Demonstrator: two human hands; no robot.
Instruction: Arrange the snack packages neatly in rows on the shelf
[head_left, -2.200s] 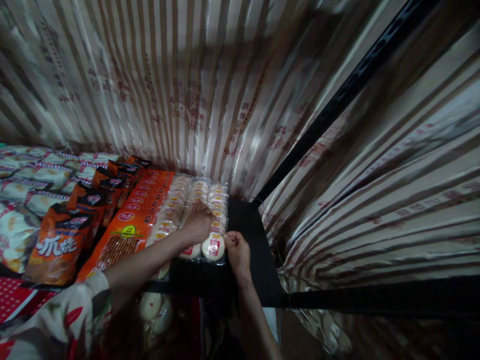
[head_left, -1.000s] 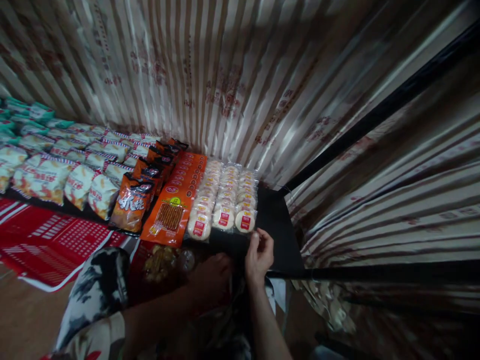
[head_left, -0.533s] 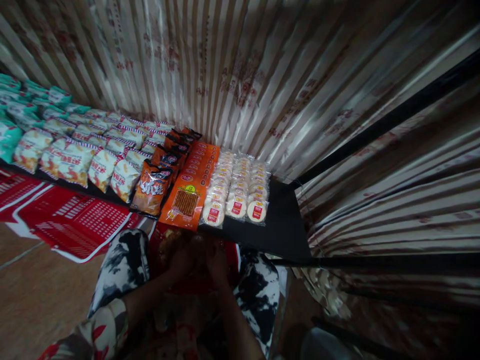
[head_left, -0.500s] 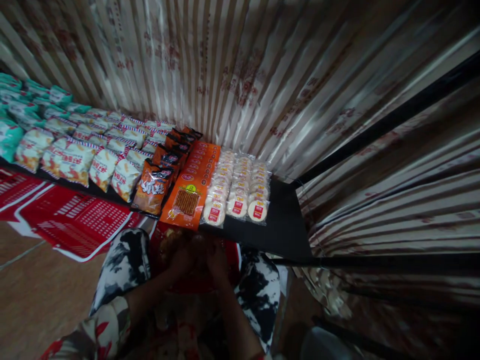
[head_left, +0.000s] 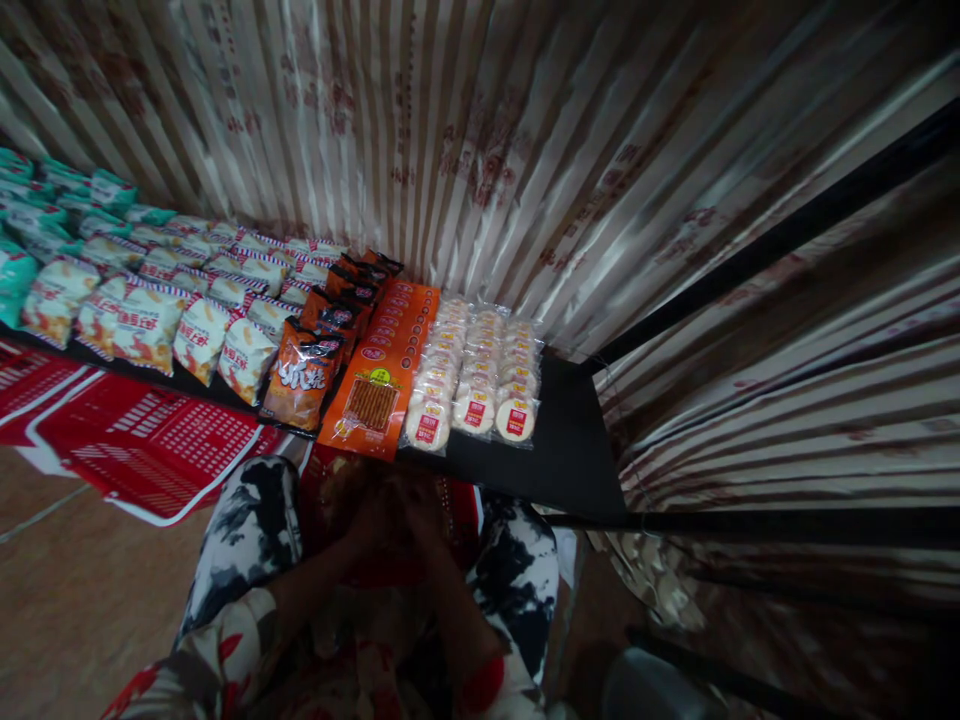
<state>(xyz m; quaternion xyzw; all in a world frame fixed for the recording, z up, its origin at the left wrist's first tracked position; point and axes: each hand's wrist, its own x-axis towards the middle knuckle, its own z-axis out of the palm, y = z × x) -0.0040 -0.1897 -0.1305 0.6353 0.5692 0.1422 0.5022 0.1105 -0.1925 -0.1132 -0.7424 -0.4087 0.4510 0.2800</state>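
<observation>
The left hand [head_left: 369, 512] and right hand [head_left: 420, 502] have moved from the white packets [head_left: 474, 385] down to the red basket [head_left: 463, 545], too dark to tell whether fingers grip. The black shelf [head_left: 551, 450], bearing those packets beside orange bags [head_left: 304, 372], screens the basket's far side; striped sheeting [head_left: 352, 170] hangs behind.

Large white Chinese characters stand on the front orange bag [head_left: 300, 382]; the last looks like 烧, the other is unclear. The white bags [head_left: 150, 325] carry red Chinese characters, too blurred to read surely. On the round crackers [head_left: 516, 420], red squares bear tiny white script, illegible. The flat orange packet's [head_left: 416, 345] ovals and the striped curtain's [head_left: 540, 110] columns hold lettering that cannot be made out.
</observation>
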